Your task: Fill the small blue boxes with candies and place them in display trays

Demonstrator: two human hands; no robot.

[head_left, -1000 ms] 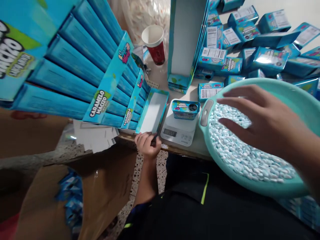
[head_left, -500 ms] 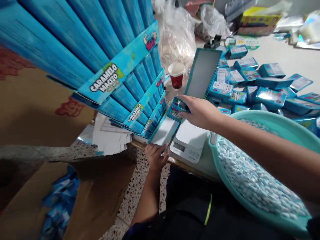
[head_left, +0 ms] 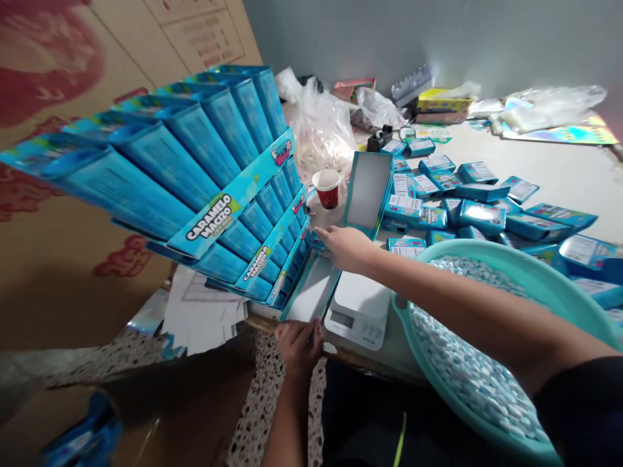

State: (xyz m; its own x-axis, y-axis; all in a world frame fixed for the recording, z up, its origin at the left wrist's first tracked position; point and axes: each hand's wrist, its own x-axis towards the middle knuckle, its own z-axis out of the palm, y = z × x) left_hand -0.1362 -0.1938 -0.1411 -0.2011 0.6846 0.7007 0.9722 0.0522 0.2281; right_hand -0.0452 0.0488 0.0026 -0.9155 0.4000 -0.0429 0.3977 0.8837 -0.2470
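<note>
My left hand (head_left: 299, 344) has its fingers closed on the near end of a shallow blue display tray (head_left: 311, 290) with a white inside. At the tray's far end, my right hand (head_left: 348, 248) grips a small blue candy box (head_left: 317, 241), mostly hidden behind the fingers. A white digital scale (head_left: 360, 305) lies just right of the tray, below my right forearm. Left of the tray rises a stack of filled display trays (head_left: 219, 214) packed with blue boxes and marked "Caramelo Macizo". Another tray (head_left: 368, 188), white inside, stands tilted beyond my right hand.
A turquoise basin (head_left: 559, 259) of pale blue and white candies sits at the right. Several loose blue boxes (head_left: 481, 217) lie behind it. A red paper cup (head_left: 326, 191) and a clear plastic bag (head_left: 316, 130) stand farther back. Large cardboard cartons (head_left: 73, 259) flank the left.
My right hand has carried the small box left, to the tray's far end beside the stack. The left hand keeps its hold on the tray. The camera view has tilted up.
</note>
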